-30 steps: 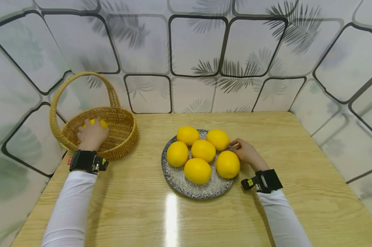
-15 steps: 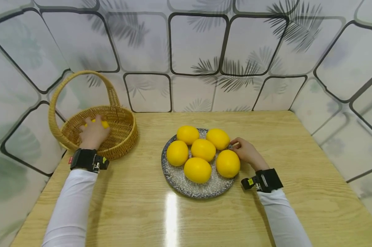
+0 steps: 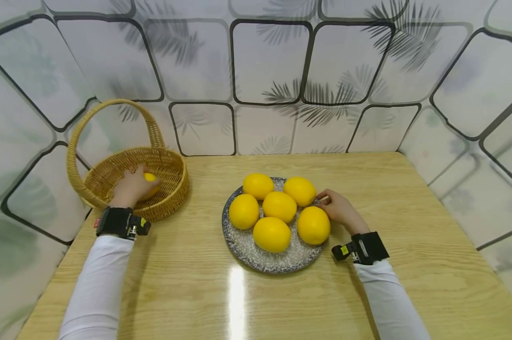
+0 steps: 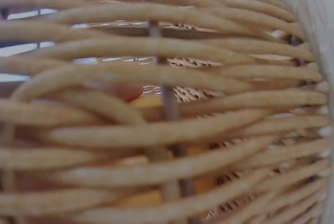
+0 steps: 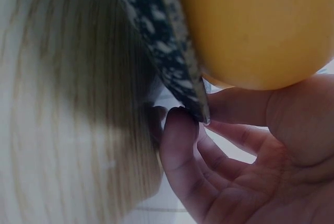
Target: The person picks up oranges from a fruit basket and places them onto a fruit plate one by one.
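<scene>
My left hand (image 3: 130, 188) is down inside a wicker basket (image 3: 172, 198), its fingers curled round a yellow lemon (image 3: 150, 177) that shows at their right side. In the left wrist view the basket's weave (image 4: 156, 135) fills the picture, with bits of yellow behind it. A speckled grey plate (image 3: 277, 264) bears several lemons (image 3: 272, 235). At the plate's right edge, my right hand (image 3: 339, 211) pinches the rim between thumb and fingers. The right wrist view shows the thumb over the dark rim (image 5: 167, 46) and a finger beneath, beside one large lemon (image 5: 261, 31).
The basket's tall arched handle (image 3: 74, 156) rises over its left and back sides. Both basket and plate stand on a light wood table (image 3: 188, 274). A patterned wall covering (image 3: 264, 66) closes off the back and both sides.
Inside the basket, my left hand has turned, and the lemon has shifted from beyond its fingers to their right side. The right hand stays at the plate's rim.
</scene>
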The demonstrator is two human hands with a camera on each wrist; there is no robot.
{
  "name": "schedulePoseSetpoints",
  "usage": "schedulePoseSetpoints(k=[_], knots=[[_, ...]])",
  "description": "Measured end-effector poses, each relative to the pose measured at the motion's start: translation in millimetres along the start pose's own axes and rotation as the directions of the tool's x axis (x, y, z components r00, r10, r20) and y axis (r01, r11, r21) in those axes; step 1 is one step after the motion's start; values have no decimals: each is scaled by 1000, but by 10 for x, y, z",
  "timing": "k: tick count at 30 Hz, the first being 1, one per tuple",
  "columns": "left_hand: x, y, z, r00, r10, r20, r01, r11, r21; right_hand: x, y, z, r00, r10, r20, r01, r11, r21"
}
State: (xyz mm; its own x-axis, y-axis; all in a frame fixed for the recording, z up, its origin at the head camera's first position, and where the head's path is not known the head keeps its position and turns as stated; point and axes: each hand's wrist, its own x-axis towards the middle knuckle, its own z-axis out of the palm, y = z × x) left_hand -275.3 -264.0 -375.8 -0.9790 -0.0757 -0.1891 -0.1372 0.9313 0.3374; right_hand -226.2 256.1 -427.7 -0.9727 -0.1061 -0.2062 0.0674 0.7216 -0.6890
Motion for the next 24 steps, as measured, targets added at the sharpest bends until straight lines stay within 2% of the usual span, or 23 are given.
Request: schedulePoseSetpoints(k=[11,16,20,22,24], knots=[[-54,46,-16,1000,6,25,-7,999,39,3,10,-13,1000,-12,-13,12,1000,-12],[-75,43,9,1000,22,0,-22,999,48,8,5,-9,1000,8,-9,-8,1000,-7],[-114,69,44,994,51,-100,-46,998,51,2,-9,-7,1000,16,-7,-16,1000,-6],[-152,113,41,982,76,-176,-69,996,48,0,-8,-6,1000,12,-5,-12,1000,-4],[-198,184,10,961,109,-253,-99,994,52,-4,-7,-11,1000,11,-5,-11,1000,-2]])
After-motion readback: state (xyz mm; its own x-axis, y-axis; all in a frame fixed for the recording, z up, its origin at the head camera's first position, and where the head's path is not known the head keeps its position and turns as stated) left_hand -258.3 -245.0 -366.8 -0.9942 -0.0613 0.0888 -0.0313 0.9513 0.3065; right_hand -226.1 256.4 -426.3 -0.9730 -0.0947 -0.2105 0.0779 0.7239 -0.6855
